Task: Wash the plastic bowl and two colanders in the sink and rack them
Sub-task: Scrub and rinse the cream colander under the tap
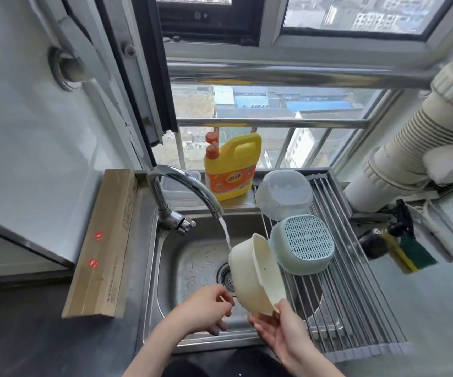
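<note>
Head view: cream colander (252, 273) tipped on edge over the sink (192, 257), opening turned right, long axis running away, gripped at its near rim by the right hand (277, 330). Left hand (206, 308) loosely curled, empty. Detergent bottle (232, 167) label unreadable.

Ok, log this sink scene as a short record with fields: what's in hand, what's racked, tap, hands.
in hand: cream colander, tilted over the sink, under the water stream
held by: right hand, gripping its near rim
left hand: over the sink, apparently empty
racked: blue colander and clear bowl, upside down on the rack
tap: running
</note>
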### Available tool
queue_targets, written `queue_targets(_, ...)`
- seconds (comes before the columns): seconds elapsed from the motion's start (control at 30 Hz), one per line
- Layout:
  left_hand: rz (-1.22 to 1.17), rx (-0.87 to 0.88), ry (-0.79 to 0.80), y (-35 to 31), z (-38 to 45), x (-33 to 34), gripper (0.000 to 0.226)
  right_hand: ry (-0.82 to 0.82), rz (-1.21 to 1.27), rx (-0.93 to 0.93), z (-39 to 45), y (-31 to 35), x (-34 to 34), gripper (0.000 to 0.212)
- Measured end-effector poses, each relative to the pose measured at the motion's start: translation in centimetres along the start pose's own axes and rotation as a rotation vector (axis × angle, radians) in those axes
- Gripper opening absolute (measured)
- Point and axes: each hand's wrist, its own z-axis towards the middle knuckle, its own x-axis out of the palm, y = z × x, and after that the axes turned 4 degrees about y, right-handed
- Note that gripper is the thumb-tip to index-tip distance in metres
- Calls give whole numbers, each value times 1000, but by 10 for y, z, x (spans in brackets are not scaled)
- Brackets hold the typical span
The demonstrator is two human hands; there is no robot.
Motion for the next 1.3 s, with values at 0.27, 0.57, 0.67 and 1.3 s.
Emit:
queue_targets(0.27,-556,199,254,-40,-15,-5,90,-79,-256,-455,-41,58,-5,25)
queue_targets(0.57,-1157,256,4,-96,53,12,48,39,-849,-630,7,153,30,20)
queue_targets(0.67,-1296,291,-101,-103,61,16,45,199,-1105,-489,24,198,47,20)
queue_targets(1.3,-1472,432,-501,-84,103,28,54,286,-1749,-1259,99,270,150,32)
